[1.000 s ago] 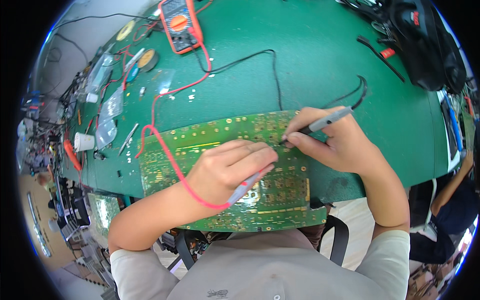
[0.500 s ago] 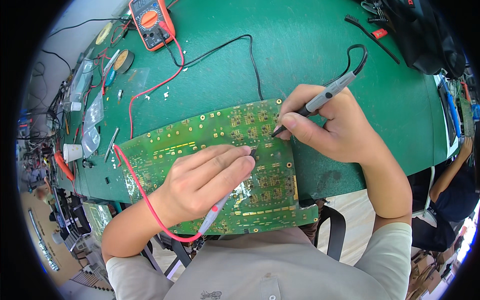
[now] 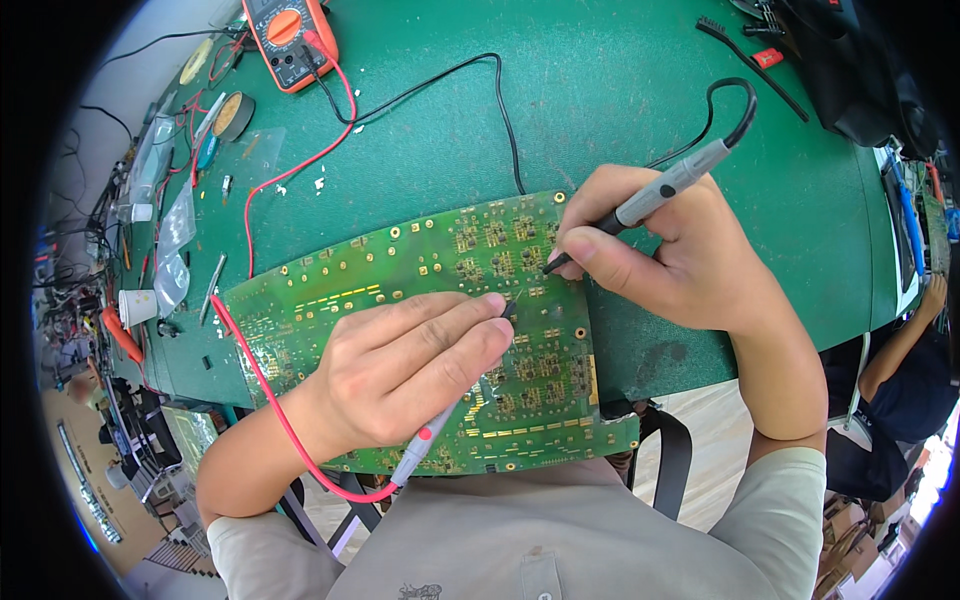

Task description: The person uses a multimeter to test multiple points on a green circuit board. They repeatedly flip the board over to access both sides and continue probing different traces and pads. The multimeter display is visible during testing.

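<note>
A large green circuit board (image 3: 365, 268) lies over the near edge of the table, its lower side close to my body. My left hand (image 3: 410, 365) rests over the board's middle, closed on a grey test probe (image 3: 418, 447) with a red lead; its dark tip shows past my fingertips, at the board. My right hand (image 3: 665, 245) pinches a second grey probe (image 3: 672, 183) with a black lead, tilted, its black tip at the small parts near the board's right edge. Both leads run to an orange multimeter (image 3: 288, 40) at the far left.
The green table (image 3: 620, 90) carries a black brush (image 3: 750, 70), a red piece (image 3: 768, 58) and a black bag (image 3: 850, 80) at the far right. Left lie a round tin (image 3: 234, 117), a white cup (image 3: 138, 304) and plastic bags (image 3: 176, 225). Another person's arm (image 3: 905, 340) shows at right.
The table and multimeter sit slightly farther left and up in the picture. Both hands keep their probes at nearly the same places on the board; the left probe's handle has shifted slightly.
</note>
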